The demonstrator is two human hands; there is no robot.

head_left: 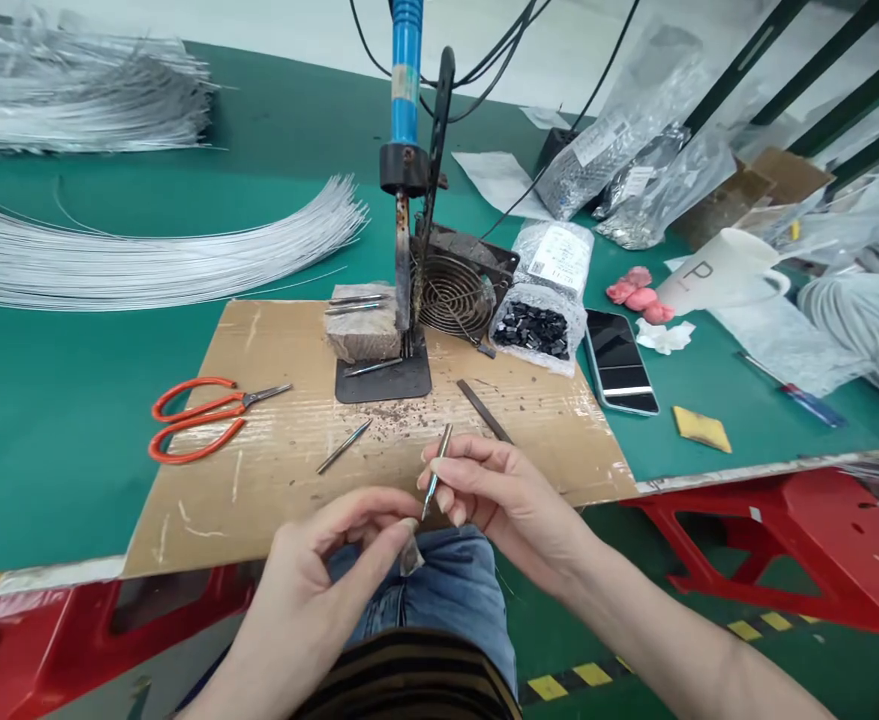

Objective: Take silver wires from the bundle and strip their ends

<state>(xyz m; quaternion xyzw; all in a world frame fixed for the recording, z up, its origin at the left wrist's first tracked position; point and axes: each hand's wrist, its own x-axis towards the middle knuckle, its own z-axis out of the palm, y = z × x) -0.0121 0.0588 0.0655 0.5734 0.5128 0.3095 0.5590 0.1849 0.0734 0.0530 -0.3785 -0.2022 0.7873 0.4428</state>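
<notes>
Right hand (506, 500): the fingers are closed on a thin metal pin (436, 480), which is held upright over the near edge of the cardboard sheet (259, 470).
Left hand (319, 580): thumb and forefinger are pinched on a small translucent scrap (411, 555), held just in front of the cardboard sheet, below the pin's lower tip.
Second pin (343, 446): laid loose on the cardboard sheet.
Orange scissors (199, 415): laid across its left edge.
Soldering iron (406, 70): stood upright at its far edge.
Phone (620, 372): laid on the green tabletop (56, 430), just right of the sheet.

White mug (716, 272): "P"; bag labels (559, 255) illegible.
</notes>
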